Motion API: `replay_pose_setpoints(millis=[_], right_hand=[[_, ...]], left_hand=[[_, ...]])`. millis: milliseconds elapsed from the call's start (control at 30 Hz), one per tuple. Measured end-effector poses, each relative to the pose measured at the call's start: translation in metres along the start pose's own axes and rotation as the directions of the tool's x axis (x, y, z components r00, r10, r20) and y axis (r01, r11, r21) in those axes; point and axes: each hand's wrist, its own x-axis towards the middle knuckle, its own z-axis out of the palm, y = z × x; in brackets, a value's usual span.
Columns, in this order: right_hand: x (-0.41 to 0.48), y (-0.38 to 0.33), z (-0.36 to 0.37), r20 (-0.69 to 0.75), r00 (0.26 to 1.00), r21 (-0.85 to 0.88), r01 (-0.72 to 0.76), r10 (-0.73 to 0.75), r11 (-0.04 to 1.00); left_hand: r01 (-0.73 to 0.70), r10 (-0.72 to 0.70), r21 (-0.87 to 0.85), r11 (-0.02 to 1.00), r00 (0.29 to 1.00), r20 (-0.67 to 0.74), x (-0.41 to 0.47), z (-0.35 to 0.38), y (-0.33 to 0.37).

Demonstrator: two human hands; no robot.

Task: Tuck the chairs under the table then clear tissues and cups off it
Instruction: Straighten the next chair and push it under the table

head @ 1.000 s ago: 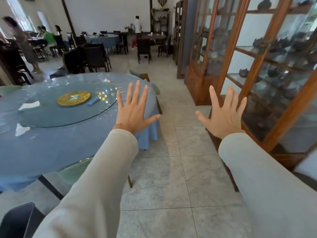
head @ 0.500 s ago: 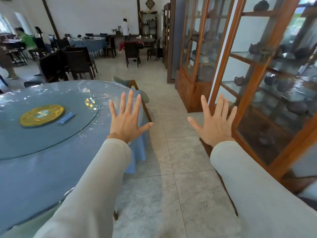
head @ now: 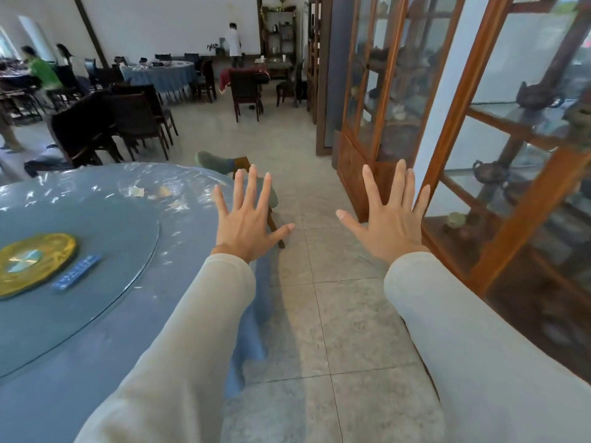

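One wooden chair with a green padded seat (head: 220, 163) stands out from the far edge of the round blue-clothed table (head: 96, 330), not yet tucked. Crumpled tissues (head: 136, 191) lie on its plastic cover. Both hands, left (head: 248, 223) and right (head: 391, 223), are spread wide, holding nothing. Pushing the chair carelessly could snag the hanging cloth and drag it.
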Motion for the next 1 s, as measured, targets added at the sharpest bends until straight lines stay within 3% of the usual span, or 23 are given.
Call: replay_pose_setpoints(millis=[467, 1000], right_hand=[[0.305, 0.122, 0.197, 0.108, 0.992, -0.010, 0.063, -0.061, 0.998], [0.661, 0.102, 0.463, 0.170, 0.983, -0.013, 0.076, -0.073, 0.997]], left_hand=[[0.075, -0.075, -0.002, 0.997, 0.996, 0.038, 0.336, 0.159, 0.060], [0.139, -0.141, 0.022, 0.990, 0.985, 0.096, 0.697, 0.353, -0.031]])
